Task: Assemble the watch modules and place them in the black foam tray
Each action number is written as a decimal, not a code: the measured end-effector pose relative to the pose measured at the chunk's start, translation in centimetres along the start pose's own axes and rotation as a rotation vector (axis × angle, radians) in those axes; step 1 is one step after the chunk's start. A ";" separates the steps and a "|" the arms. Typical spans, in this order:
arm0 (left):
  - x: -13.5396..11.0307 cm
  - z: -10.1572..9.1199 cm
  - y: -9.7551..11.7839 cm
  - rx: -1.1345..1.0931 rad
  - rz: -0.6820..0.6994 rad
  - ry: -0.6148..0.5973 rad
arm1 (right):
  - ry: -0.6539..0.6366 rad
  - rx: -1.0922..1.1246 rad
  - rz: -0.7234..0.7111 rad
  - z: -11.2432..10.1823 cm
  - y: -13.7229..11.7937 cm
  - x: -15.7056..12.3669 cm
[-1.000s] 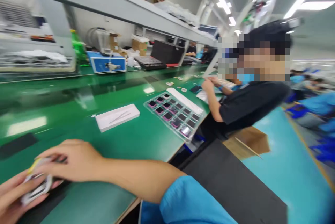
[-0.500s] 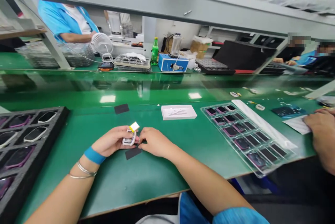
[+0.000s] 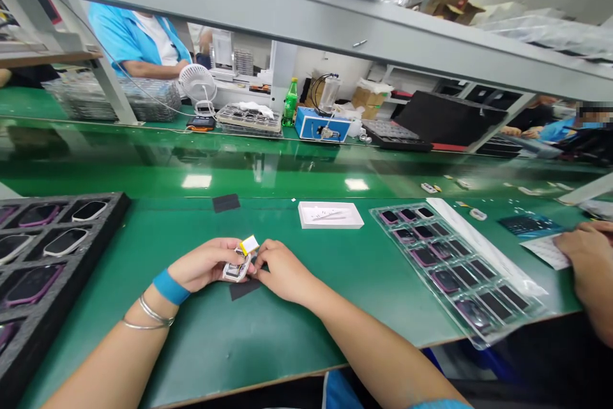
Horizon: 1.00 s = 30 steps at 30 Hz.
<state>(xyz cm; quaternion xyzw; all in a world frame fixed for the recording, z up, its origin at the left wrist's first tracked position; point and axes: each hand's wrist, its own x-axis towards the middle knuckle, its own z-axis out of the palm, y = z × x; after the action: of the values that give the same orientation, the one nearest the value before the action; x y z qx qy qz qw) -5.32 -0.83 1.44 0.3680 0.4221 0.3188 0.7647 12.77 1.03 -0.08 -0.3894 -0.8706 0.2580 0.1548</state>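
My left hand (image 3: 216, 262) is closed around an opened smartwatch case (image 3: 236, 268), white at the rim, with its inner parts showing. A small battery (image 3: 249, 245), white with a yellow edge, sticks up from the case. The fingertips of my right hand (image 3: 280, 270) pinch together at the right side of the case; whatever they hold there is too small or hidden to make out. Just under the hands, a dark flat pad (image 3: 244, 290) lies on the green table. Another dark pad (image 3: 225, 203) lies farther back.
A black foam tray (image 3: 96, 249) of watches stands left. A white box lid (image 3: 331, 222) holds small parts. To its right lies a clear plastic tray (image 3: 407, 249) with watches and dark panels. A co-worker's hand (image 3: 582, 249) rests on a white sheet at far right.
The view has shifted slightly, so the scene sits a little lower and to the right. Both hands stay at the watch case, with only slight finger movement.
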 end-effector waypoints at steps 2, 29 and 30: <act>0.0 0.0 0.0 -0.002 -0.001 -0.014 | -0.031 -0.059 -0.011 0.0 -0.3 -0.2; 0.6 2.1 -0.4 0.069 0.175 0.274 | 0.247 0.686 0.002 -1.9 0.0 0.4; 0.6 2.2 -0.4 0.073 0.173 0.272 | 0.241 0.694 -0.007 -1.9 0.0 0.4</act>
<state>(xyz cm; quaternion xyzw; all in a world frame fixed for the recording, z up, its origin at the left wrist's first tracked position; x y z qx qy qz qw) -3.04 -1.18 1.67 0.3841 0.4999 0.4148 0.6561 13.40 1.90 1.48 -0.3383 -0.7082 0.4896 0.3800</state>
